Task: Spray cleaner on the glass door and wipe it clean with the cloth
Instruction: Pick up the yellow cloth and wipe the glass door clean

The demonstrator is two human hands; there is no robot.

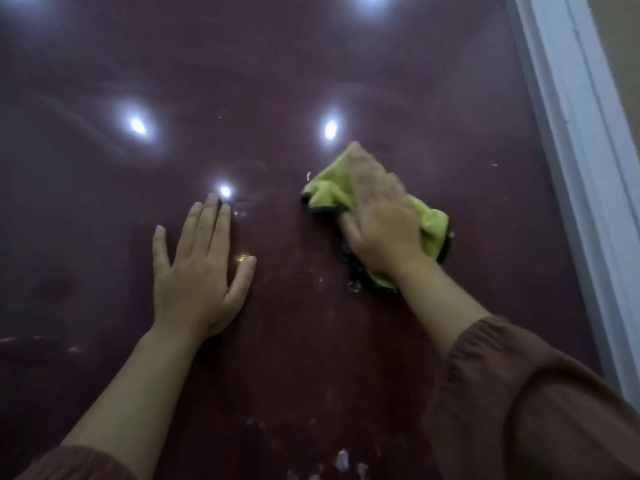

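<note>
The dark maroon glass door fills the view and reflects several ceiling lights. My right hand presses a yellow-green cloth flat against the glass right of centre; its straight fingers are blurred with motion. The cloth has a dark edge and bunches out on both sides of the hand. My left hand lies flat on the glass to the left, fingers straight and spread, holding nothing. Small white specks and wet drops dot the glass below the cloth. No spray bottle is in view.
A white door frame runs down the right side, with a beige wall beyond it. More pale droplets sit on the glass at the bottom centre. Brown sleeves cover both forearms.
</note>
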